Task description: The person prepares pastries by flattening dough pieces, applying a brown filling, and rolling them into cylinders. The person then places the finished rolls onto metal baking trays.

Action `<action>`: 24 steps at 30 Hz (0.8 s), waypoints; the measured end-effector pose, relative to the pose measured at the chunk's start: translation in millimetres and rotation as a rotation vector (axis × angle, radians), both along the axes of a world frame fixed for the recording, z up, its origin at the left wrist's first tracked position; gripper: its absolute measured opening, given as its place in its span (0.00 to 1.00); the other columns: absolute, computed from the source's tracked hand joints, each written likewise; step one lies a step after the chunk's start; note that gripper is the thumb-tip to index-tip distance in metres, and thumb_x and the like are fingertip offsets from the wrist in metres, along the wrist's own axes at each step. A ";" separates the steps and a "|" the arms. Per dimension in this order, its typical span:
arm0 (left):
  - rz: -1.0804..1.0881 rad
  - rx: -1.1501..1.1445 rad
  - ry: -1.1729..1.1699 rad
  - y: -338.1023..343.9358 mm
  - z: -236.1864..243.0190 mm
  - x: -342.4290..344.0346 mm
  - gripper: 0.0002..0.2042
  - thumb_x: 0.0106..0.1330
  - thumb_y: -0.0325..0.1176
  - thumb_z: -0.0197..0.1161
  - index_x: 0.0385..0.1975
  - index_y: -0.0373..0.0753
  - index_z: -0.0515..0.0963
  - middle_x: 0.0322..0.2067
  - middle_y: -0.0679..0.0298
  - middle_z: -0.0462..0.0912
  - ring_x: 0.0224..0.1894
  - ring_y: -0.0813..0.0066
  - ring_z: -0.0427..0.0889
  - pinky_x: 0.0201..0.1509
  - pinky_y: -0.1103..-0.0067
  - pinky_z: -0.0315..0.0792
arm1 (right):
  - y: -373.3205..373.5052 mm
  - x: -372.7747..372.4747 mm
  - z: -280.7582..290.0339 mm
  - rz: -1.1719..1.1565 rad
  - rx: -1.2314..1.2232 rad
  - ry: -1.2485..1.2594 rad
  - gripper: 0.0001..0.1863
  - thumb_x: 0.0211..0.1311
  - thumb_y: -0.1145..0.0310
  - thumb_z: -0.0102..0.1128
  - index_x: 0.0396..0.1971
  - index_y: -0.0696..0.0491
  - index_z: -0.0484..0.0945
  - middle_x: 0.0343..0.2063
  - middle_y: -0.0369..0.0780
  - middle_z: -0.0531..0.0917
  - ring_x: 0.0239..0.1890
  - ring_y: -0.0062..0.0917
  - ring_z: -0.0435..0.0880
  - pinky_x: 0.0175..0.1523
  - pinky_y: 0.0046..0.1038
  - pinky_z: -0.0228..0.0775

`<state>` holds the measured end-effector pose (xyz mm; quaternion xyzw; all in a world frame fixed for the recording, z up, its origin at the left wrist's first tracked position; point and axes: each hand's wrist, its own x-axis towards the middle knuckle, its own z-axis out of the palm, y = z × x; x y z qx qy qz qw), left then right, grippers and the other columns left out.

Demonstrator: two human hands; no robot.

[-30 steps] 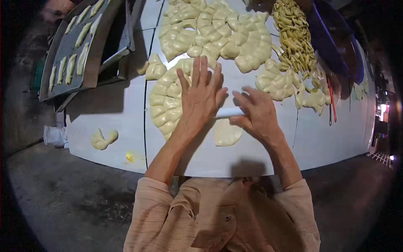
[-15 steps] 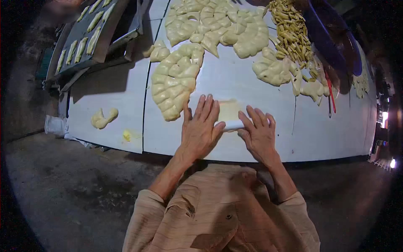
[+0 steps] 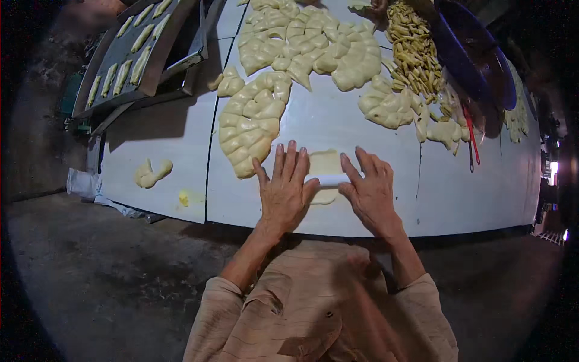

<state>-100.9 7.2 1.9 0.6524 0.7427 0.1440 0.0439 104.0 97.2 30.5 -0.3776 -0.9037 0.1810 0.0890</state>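
Note:
A short white rolling pin (image 3: pixel 329 180) lies across a thin, pale piece of dough (image 3: pixel 324 163) near the table's front edge. My left hand (image 3: pixel 283 193) rests palm down over the pin's left end, fingers stretched out. My right hand (image 3: pixel 368 193) lies over the other end with fingers extended and slightly bent. What lies under both palms is hidden. Just beyond my left fingertips is a slab of dough scored into lumps (image 3: pixel 250 127). A small twisted dough scrap (image 3: pixel 151 175) and a yellow smear (image 3: pixel 186 198) are farther left on the white table (image 3: pixel 452 199).
Metal trays (image 3: pixel 126 60) with several dough sticks stand at left. More scored dough (image 3: pixel 301 42) covers the back. At right are a pile of pale strips (image 3: pixel 410 48), dough pieces (image 3: pixel 386 105), a blue basin (image 3: pixel 473 54) and a red-handled tool (image 3: pixel 470 133). Another person's hand (image 3: pixel 377 12) shows behind.
Both hands came down from among the dough toward the front edge between the first two frames, fingers staying extended. Since then they have shifted slightly, and thin dough now shows on both sides of the pin.

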 end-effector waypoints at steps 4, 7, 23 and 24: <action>0.066 0.028 0.016 53.4 3.3 -17.4 0.26 0.76 0.47 0.49 0.70 0.43 0.68 0.74 0.49 0.57 0.78 0.48 0.50 0.71 0.32 0.30 | 35.0 -26.3 -13.9 -0.179 0.162 -0.155 0.30 0.72 0.48 0.54 0.70 0.42 0.69 0.76 0.49 0.54 0.77 0.47 0.49 0.75 0.59 0.37; 0.088 0.041 0.003 93.6 4.5 -32.3 0.26 0.75 0.46 0.50 0.71 0.45 0.67 0.75 0.49 0.55 0.78 0.47 0.48 0.71 0.31 0.30 | 67.1 -48.1 -24.1 -0.250 0.290 -0.166 0.29 0.72 0.49 0.53 0.70 0.42 0.70 0.76 0.49 0.54 0.77 0.47 0.47 0.75 0.60 0.35; -0.205 0.186 -0.163 75.9 32.3 -60.2 0.24 0.72 0.35 0.57 0.66 0.36 0.69 0.69 0.53 0.69 0.73 0.54 0.63 0.75 0.45 0.47 | 71.8 -8.0 1.3 -0.344 0.126 -0.024 0.21 0.62 0.65 0.67 0.55 0.54 0.81 0.44 0.41 0.83 0.47 0.35 0.80 0.52 0.41 0.70; -0.249 0.119 -0.124 58.9 24.2 -54.7 0.25 0.73 0.38 0.56 0.67 0.35 0.68 0.69 0.53 0.68 0.73 0.53 0.63 0.76 0.45 0.47 | 67.6 -17.8 1.3 -0.277 0.249 0.043 0.23 0.61 0.65 0.67 0.56 0.54 0.81 0.49 0.43 0.81 0.51 0.37 0.78 0.56 0.43 0.67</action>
